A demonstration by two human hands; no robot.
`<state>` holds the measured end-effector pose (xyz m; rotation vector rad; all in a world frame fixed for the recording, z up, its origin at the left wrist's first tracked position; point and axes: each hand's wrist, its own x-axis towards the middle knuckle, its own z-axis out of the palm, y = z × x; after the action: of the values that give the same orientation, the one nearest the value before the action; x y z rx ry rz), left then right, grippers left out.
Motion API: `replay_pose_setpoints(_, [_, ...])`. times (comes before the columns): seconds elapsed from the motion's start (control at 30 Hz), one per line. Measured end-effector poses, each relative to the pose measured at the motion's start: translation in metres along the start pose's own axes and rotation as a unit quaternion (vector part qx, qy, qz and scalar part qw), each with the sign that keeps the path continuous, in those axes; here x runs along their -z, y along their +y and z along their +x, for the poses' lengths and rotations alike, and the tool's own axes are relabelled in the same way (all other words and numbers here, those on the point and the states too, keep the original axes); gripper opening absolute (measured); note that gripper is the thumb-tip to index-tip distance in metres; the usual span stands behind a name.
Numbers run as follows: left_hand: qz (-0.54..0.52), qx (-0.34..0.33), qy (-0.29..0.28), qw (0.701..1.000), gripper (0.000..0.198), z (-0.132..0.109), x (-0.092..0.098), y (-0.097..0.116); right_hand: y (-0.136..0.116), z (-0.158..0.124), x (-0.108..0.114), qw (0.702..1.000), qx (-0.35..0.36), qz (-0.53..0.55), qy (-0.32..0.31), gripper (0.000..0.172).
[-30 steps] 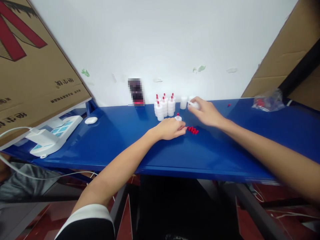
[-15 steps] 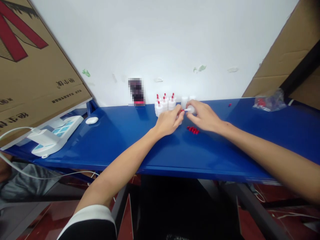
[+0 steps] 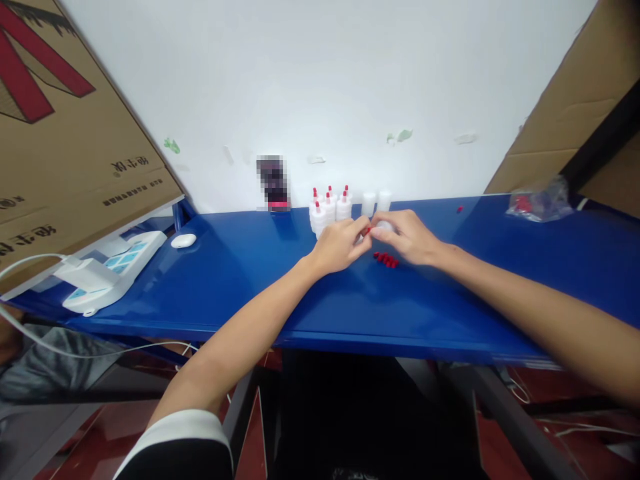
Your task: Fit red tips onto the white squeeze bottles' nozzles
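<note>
My left hand (image 3: 344, 245) is closed, pinching a small red cap (image 3: 369, 230) between its fingertips. Facing it, my right hand (image 3: 406, 235) is closed around a white plastic cap with a pointed nozzle (image 3: 385, 227), mostly hidden by the fingers. The red cap meets the nozzle end where the two hands come together. Behind my left hand stands a cluster of white squeeze bottles (image 3: 320, 217) with red-tipped nozzles. On the table just below my right hand lies a small pile of red caps (image 3: 387, 260).
Two white cylindrical pieces (image 3: 369, 204) stand by the wall. A lone red cap (image 3: 459, 209) and a clear plastic bag (image 3: 543, 201) lie on the right. A power strip (image 3: 117, 270) and a white case (image 3: 183, 241) sit on the left of the blue table (image 3: 240, 293).
My right hand has dropped slightly and closed in toward my left hand, uncovering the two white pieces behind. The white nozzle is now more hidden between the hands.
</note>
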<state>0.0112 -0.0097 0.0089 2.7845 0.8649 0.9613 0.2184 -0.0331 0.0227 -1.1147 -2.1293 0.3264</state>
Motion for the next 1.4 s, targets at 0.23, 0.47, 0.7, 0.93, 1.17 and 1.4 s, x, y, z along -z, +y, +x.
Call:
replay_pose_setpoints(0.23, [0.011, -0.030, -0.033, 0.999, 0.021, -0.001, -0.002, -0.002, -0.003, 0.003, -0.005, 0.997, -0.038, 0.065, -0.018, 0.040])
replay_pose_setpoints(0.47, [-0.013, -0.031, -0.055, 0.998, 0.020, -0.001, -0.005, -0.002, -0.004, 0.002, -0.002, 0.995, 0.008, 0.079, -0.054, 0.034])
replay_pose_setpoints(0.7, [-0.073, -0.022, -0.037, 0.996, 0.019, -0.002, -0.007, -0.003, -0.004, 0.002, -0.002, 0.998, 0.025, 0.043, -0.037, 0.033])
replay_pose_setpoints(0.93, [-0.235, 0.128, 0.133, 0.954, 0.031, 0.010, -0.008, -0.009, 0.008, 0.006, 0.001, 0.998, -0.017, 0.026, 0.062, 0.030])
replay_pose_setpoints(1.17, [-0.247, 0.212, 0.143, 0.935, 0.042, 0.013, -0.009, -0.025, 0.040, 0.013, -0.002, 0.991, -0.075, -0.021, 0.111, 0.017])
replay_pose_setpoints(1.4, [-0.243, 0.228, 0.072, 0.940, 0.041, 0.010, -0.015, -0.024, 0.043, 0.017, 0.001, 0.978, -0.143, 0.001, 0.154, 0.031])
